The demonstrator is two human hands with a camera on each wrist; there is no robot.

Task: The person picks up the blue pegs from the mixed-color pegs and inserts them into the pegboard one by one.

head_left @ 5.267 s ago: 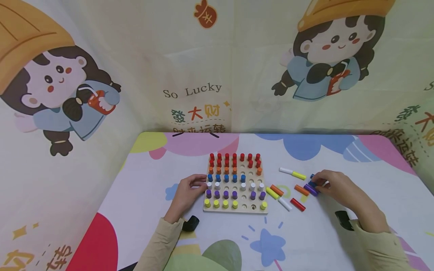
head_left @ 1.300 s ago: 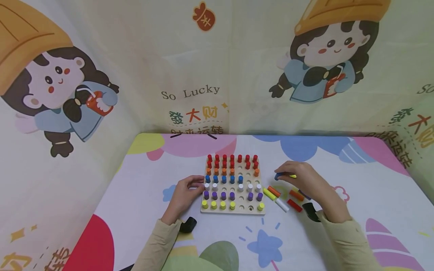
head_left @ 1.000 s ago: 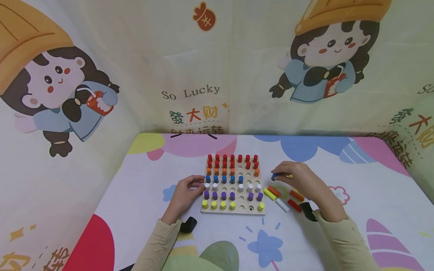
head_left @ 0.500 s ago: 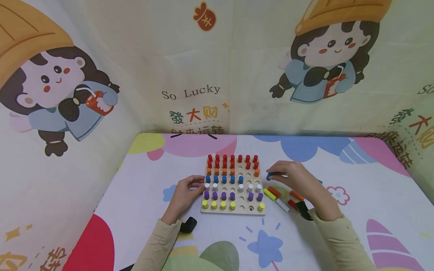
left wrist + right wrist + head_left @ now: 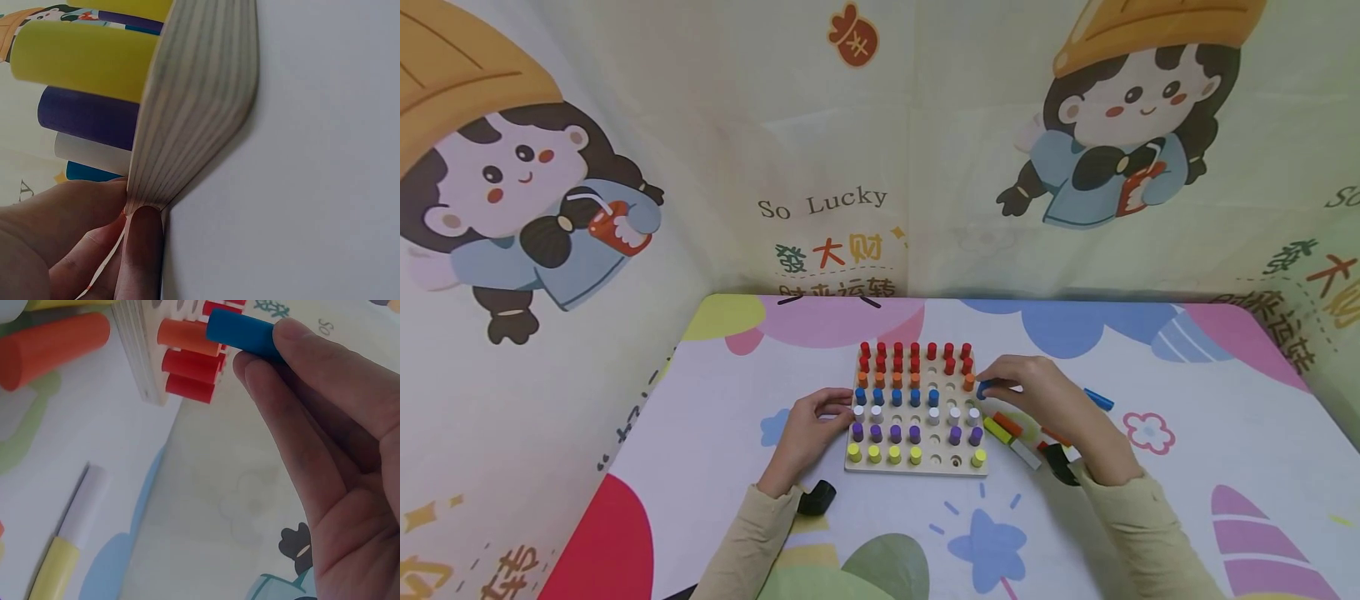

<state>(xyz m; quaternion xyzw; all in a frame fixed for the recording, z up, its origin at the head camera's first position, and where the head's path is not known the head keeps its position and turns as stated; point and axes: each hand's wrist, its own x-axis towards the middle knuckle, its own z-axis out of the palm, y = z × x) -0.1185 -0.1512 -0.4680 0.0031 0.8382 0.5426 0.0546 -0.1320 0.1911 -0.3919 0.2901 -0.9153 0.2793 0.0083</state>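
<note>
A light wooden pegboard (image 5: 917,472) carries rows of red, orange, blue, white, purple and yellow pegs, with some bare holes toward the right. My left hand (image 5: 808,429) holds its left edge; in the left wrist view the thumb (image 5: 75,203) lies against the top and a finger (image 5: 145,247) against the side. My right hand (image 5: 1048,396) pinches a blue peg (image 5: 244,332) between thumb and fingertips, at the board's right edge near the orange peg (image 5: 969,382) that ends its row. In the right wrist view the peg appears tilted, its far end free.
Right of the board lie a loose orange peg (image 5: 1008,424), a yellow peg (image 5: 997,430) and a white peg (image 5: 1025,454). Another blue peg (image 5: 1099,399) lies beyond my right wrist. A further white peg (image 5: 84,503) and yellow peg (image 5: 55,565) lie end to end.
My right hand has picked up a blue peg from the loose ones and carried it left to the board's right edge. The left hand has stayed on the board.
</note>
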